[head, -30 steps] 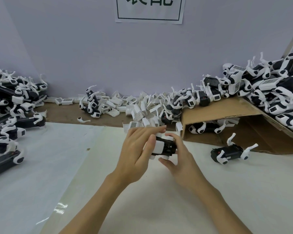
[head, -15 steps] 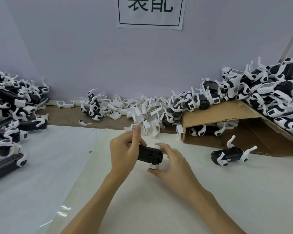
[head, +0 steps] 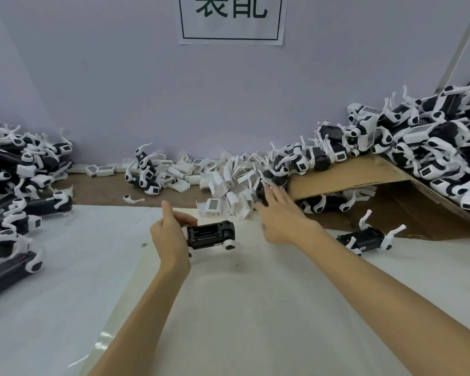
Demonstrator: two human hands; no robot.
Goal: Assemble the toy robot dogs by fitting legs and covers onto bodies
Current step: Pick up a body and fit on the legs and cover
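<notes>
A person's two bare forearms reach over a white table point(head: 255, 308). The left hand point(head: 171, 234) grips a black toy dog body point(head: 210, 235) by its left end, thumb up top and fingers curled round the near side, holding it just above the table w/ its open recessed side facing the camera. White round joints show at the body's lower edge; no cover on it.

The right hand point(head: 278, 215) stretches fwd and right of the body, fingers straight and slightly spread, holding nothing. Its fingertips sit at the edge of a heap of white covers point(head: 228, 180) along the back of the table; can't tell if they touch a part.

Right of the hand, a cardboard sheet point(head: 345, 177) slopes up, piled w/ black-and-white assembled dogs point(head: 432, 147). One more dog point(head: 369, 237) lies on its own in front of the cardboard, legs up. Another pile of dogs point(head: 14, 185) fills the left edge. A single white leg point(head: 133, 198) lies near the back. A paper sign point(head: 231, 19) hangs on the grey wall above.
</notes>
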